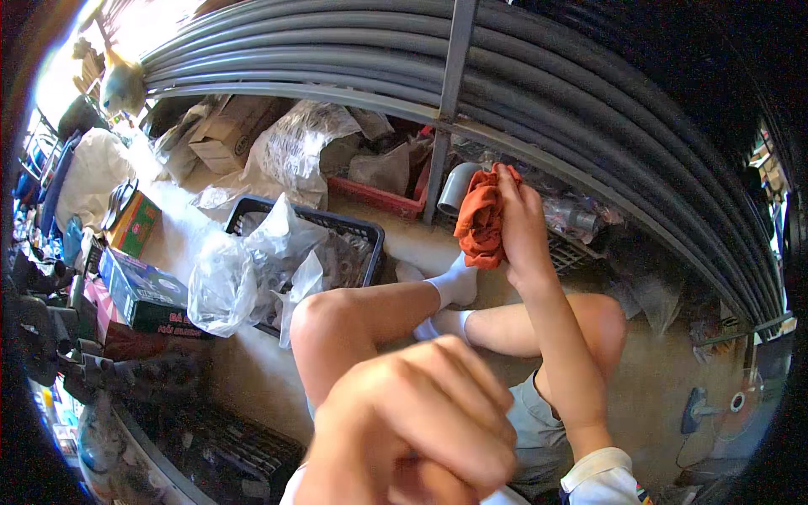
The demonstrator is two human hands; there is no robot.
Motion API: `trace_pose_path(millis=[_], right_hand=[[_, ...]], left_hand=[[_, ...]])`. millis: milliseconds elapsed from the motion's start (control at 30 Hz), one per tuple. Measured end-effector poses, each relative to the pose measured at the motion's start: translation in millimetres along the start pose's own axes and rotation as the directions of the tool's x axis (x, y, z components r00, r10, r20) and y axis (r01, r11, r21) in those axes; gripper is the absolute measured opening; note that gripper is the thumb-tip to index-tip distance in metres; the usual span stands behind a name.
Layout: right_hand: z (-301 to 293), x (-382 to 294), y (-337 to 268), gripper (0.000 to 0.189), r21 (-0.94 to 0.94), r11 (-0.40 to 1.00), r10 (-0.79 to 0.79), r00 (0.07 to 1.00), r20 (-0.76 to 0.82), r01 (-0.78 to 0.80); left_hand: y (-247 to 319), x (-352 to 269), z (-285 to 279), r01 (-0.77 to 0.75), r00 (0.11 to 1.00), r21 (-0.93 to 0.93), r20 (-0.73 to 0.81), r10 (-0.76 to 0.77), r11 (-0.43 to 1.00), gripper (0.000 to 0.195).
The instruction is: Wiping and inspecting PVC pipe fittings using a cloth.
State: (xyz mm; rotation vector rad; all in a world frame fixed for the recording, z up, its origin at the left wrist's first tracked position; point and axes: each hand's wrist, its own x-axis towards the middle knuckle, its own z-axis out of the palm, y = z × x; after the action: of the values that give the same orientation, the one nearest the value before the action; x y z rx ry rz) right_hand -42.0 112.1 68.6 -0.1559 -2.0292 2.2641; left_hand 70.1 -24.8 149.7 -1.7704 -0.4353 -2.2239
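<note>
My right hand (527,230) grips a crumpled orange-red cloth (480,221), reaching out in front of my crossed legs. A grey plastic pipe elbow (457,188) sticks out past the cloth's left side and touches it; whether my fingers also hold the elbow is hidden. Close to the camera, my left hand (410,416) is raised with its fingers curled in, slightly blurred. Nothing shows in it, though its palm faces away from view. Beyond my left knee stands a black plastic crate (377,243) with clear plastic bags (227,281) and grey fittings in it.
Long grey pipes (303,57) lie on a metal rack (456,69) ahead. Under it are a red crate (379,197), a cardboard box (230,136) and bagged fittings (571,211). Printed cartons (142,290) stand at left, a fan (735,402) at right.
</note>
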Motion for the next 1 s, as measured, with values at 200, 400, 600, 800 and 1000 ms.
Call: trace_pose_path(millis=[200, 400, 600, 800, 1000], right_hand=[[7.1, -1.8, 3.0, 0.04, -0.11, 0.992, -0.066, 0.998, 0.01, 0.067], [2.4, -0.3, 4.4, 0.04, -0.115, 0.985, -0.128, 0.992, 0.012, 0.129], [1.3, -4.1, -0.4, 0.042, -0.143, 0.982, -0.126, 0.992, 0.004, 0.125], [5.6, -2.2, -6.6, 0.047, -0.128, 0.981, -0.15, 0.988, -0.02, 0.146], [-3.9, -1.1, -14.3, 0.045, -0.367, 0.88, -0.329, 0.944, -0.01, 0.303]], left_hand=[[17.5, -0.1, 14.7, 0.282, 0.959, -0.023, -0.004, -0.283, 0.959, 0.04], [22.7, 6.2, 36.8, 0.416, 0.894, -0.005, -0.181, -0.41, 0.909, 0.052], [16.0, -5.1, 27.1, 0.456, 0.87, -0.15, -0.135, -0.475, 0.877, 0.042], [14.5, -9.4, -9.9, 0.435, 0.897, -0.206, 0.012, -0.442, 0.877, 0.03], [12.5, -22.7, -17.0, 0.416, 0.905, -0.263, 0.214, -0.368, 0.871, 0.019]])
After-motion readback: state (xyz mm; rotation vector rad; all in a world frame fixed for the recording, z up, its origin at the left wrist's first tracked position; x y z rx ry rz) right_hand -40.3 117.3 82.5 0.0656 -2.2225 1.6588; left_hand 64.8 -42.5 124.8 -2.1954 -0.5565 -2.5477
